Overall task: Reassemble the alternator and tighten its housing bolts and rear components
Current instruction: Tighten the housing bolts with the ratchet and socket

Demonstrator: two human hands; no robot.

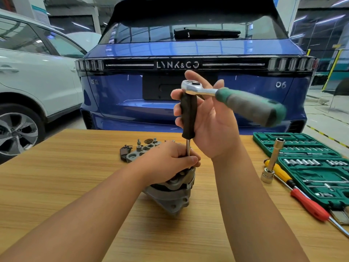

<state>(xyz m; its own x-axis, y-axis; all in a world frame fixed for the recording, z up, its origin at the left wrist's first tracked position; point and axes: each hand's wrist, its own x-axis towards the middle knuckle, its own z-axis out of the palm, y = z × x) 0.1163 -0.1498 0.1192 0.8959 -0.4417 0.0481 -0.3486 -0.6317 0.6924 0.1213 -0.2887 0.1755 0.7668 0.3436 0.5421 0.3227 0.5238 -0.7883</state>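
The alternator (173,193) stands on the wooden table (66,186), near its middle, with its grey housing tilted slightly. The left hand (170,159) rests on top of the alternator, its fingers curled round the thin steel shaft (188,148) of a driver where the shaft meets the housing. Straight above the alternator the right hand (209,125) holds the driver's black handle (188,114) upright, fingers wrapped round it from behind and the thumb side turned to the camera. A ratchet wrench (232,99) sits on the top end of that handle, its chrome head over the handle and its green and grey grip, blurred, sticking out to the right; the right hand's upper fingers close round the chrome head as well.

Just behind the alternator on the table lie a grey rear bracket part (143,150) and a small dark component (124,150). Well to the right of the alternator sits an open green socket set case (309,167), and between the case and the alternator a long socket extension (272,163) leans over a yellow screwdriver (281,173) and a red screwdriver (309,207). Beyond the table, behind the alternator, stands a blue car (177,53), with a white car (34,76) to the left
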